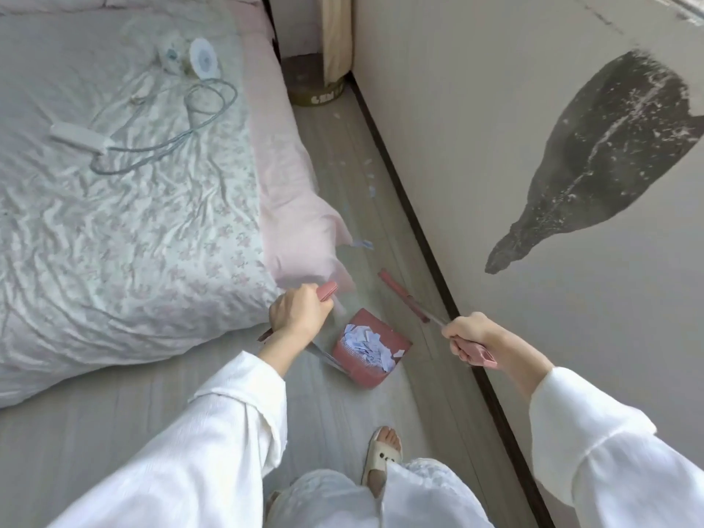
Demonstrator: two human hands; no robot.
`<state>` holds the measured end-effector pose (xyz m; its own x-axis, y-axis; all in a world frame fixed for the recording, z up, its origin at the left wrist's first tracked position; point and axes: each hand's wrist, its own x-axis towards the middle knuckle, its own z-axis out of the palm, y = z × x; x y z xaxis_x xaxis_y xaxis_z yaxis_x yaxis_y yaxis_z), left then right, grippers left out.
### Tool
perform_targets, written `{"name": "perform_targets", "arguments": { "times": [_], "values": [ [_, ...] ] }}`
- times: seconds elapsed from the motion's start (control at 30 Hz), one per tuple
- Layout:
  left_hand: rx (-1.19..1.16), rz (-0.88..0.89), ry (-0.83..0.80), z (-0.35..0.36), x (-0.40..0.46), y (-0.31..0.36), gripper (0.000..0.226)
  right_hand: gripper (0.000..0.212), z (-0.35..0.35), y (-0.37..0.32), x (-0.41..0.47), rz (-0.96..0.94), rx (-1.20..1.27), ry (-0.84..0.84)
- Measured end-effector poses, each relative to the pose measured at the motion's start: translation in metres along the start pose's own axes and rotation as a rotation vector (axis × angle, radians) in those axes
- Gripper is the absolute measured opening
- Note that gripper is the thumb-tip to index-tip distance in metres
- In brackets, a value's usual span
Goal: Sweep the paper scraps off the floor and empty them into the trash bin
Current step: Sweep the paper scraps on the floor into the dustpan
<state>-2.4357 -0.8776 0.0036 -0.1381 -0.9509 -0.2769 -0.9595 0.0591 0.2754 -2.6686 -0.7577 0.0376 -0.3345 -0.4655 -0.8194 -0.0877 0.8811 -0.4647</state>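
You see a bed [125, 207] with a white power strip [78, 138] and coiled cable [198, 120] lying on it, a pink sheet [293, 207] draping its floor-side edge.

- Left sleeve [213, 432]: white, long, loose-cut, fine crinkled weave, wide cuff with a turned-back edge ending above the wrist
- Right sleeve [594, 443]: same white fabric, wide open cuff, folds along the forearm
- Trousers [365, 497]: white or very pale, light patterned texture
- Slipper [383, 457]: cream open-toe slide, broad strap with small dark dots, bare toes showing
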Motion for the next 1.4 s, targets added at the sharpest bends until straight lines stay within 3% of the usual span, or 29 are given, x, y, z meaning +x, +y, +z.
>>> {"name": "perform_targets", "arguments": {
  "times": [0.2, 0.43, 0.87, 1.13, 1.4],
  "values": [
    [-0.076, -0.011, 0.041, -0.011, 0.05, 0.083, 0.025, 0.025, -0.062, -0.03, 0.025, -0.048, 0.01, 0.023],
    [-0.144, -0.045, 0.122, -0.049, 0.159, 0.139, 0.025, 0.035, -0.112, -0.118, 0.085, -0.118, -0.031, 0.016],
    [-0.224, -0.1, 0.133, -0.142, 0.426, 0.175, 0.019, 0.015, -0.152, -0.387, 0.239, -0.14, -0.064, -0.009],
    [-0.204, -0.16, 0.243, -0.18, 0.549, 0.168, 0.024, 0.024, -0.151, -0.516, 0.314, -0.143, -0.014, -0.011],
    [-0.175, -0.296, 0.333, -0.188, 0.717, 0.174, 0.025, 0.024, -0.157, -0.68, 0.466, -0.15, -0.014, -0.029]
  ]
}}
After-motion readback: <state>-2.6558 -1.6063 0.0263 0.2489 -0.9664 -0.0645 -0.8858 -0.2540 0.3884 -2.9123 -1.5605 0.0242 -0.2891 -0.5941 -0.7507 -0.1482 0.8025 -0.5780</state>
